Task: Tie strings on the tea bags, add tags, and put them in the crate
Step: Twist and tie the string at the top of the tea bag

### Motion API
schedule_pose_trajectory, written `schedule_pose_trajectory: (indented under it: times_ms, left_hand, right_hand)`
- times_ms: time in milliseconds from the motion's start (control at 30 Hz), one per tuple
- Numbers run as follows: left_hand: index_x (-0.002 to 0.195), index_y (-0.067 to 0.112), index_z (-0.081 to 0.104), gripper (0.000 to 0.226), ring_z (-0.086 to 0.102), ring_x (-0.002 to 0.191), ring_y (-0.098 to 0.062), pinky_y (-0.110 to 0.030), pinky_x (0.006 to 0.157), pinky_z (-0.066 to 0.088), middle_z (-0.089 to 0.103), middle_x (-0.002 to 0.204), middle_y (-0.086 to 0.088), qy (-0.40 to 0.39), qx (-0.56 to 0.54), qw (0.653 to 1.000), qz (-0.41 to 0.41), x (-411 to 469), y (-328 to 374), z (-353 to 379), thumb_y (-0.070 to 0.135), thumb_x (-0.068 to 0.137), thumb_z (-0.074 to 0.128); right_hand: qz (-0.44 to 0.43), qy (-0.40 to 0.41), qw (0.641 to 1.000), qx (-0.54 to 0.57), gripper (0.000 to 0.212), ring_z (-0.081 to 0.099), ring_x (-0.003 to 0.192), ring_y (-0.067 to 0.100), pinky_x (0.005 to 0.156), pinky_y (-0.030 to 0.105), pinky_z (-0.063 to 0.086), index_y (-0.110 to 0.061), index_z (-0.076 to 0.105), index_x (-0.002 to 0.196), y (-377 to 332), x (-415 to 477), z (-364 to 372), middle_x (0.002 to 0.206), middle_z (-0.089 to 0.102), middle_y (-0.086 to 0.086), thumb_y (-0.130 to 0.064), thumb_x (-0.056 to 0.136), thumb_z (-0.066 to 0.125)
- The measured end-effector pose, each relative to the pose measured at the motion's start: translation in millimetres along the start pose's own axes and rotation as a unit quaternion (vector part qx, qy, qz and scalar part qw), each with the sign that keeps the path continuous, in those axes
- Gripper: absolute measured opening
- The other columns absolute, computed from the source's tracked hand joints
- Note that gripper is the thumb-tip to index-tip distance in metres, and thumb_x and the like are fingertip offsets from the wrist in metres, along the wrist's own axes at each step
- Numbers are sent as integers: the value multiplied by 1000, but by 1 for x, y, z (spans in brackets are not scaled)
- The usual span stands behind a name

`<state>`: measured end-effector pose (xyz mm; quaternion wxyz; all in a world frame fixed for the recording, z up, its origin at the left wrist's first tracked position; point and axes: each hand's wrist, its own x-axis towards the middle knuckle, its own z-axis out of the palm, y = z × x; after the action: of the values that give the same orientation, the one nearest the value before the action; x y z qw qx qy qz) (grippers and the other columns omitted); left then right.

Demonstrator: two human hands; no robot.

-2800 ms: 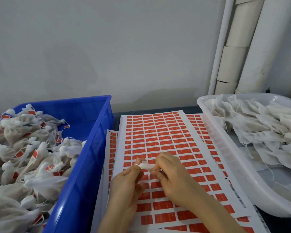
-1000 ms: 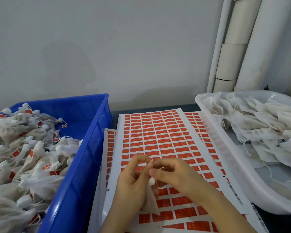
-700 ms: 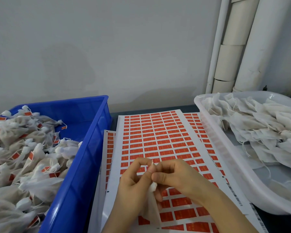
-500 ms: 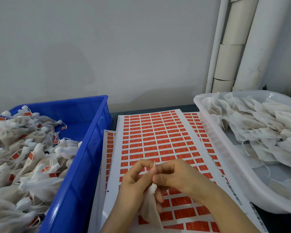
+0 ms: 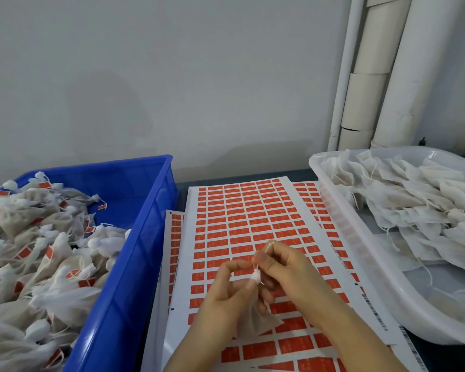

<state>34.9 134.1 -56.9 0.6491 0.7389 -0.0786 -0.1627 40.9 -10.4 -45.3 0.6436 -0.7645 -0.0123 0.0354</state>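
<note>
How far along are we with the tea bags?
Done: a heap of tied, tagged bags in the blue crate. In hand: the left hand and right hand pinch the neck of one tea bag. Remaining: many untied bags in the white tray.

Left hand (image 5: 226, 287) and right hand (image 5: 289, 272) pinch the neck of a tea bag (image 5: 255, 322) over orange tag sheets (image 5: 239, 210).
</note>
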Motion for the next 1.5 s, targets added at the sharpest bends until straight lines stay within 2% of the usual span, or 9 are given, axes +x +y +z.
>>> schedule_pose_trajectory:
  times_ms: [167,333,467,667,800,1033,1133,1300,1500]
  left_hand:
    - [106,24,49,12,62,59,-2,-9,58,47,71,71,8,-8,38,999,18,0,-1,1,21,95,48]
    - [106,32,50,23,61,54,-6,-13,55,49,66,63,7,22,25,999,31,0,3,7,30,86,61]
    - [99,43,53,32,62,53,-8,-13,52,50,66,64,5,75,51,994,61,3,5,15,29,78,73]
    - [87,39,60,25,54,49,-4,-12,52,47,60,54,11,125,103,981,102,-1,5,8,57,70,59]
    - [70,28,61,22,56,53,-5,-13,53,46,59,56,9,124,113,978,123,-5,2,2,33,90,54]
    - [52,34,59,49,55,52,-5,-11,54,47,59,54,6,56,86,991,91,-4,9,5,16,95,44]
    - [55,28,63,48,62,65,-5,-10,60,49,66,64,5,55,66,992,88,-5,10,-1,13,95,43]
    - [54,36,67,35,64,79,-5,-10,70,49,69,75,7,15,48,994,95,-7,13,0,31,76,41]
    - [83,35,70,30,67,85,-1,-9,70,52,73,86,13,12,46,997,68,-5,11,-10,10,91,55]
  right_hand:
    - [-30,40,998,33,24,47,49,11,62,29,49,-18,57,81,-2,0,0,52,51,-4,-35,92,46]
    - [-24,89,988,126,34,43,47,7,59,23,45,-31,56,63,-5,3,3,60,55,-1,-26,95,46]
    - [-18,116,977,176,20,44,45,6,53,17,45,-19,58,77,-6,3,5,56,54,-1,-26,93,48]
    - [-76,103,991,31,18,57,56,12,67,25,56,-22,56,77,-7,0,7,58,59,-6,-31,91,50]
    - [-96,101,990,-8,18,54,52,8,60,18,53,-23,54,76,-8,-1,11,57,59,-6,-30,92,49]
    - [-76,117,988,64,21,48,50,7,70,31,54,-23,54,74,-6,1,10,54,55,-6,-32,91,48]
    - [-106,98,989,18,21,53,51,8,60,19,53,-30,55,70,-7,0,10,56,58,-5,-40,86,48]
    - [-114,128,985,2,19,55,51,9,56,17,52,-26,55,73,-6,0,12,57,59,-6,-26,91,52]
    - [-120,96,987,-47,15,62,58,11,57,18,55,-26,60,76,-6,1,9,61,63,-7,-24,90,55]
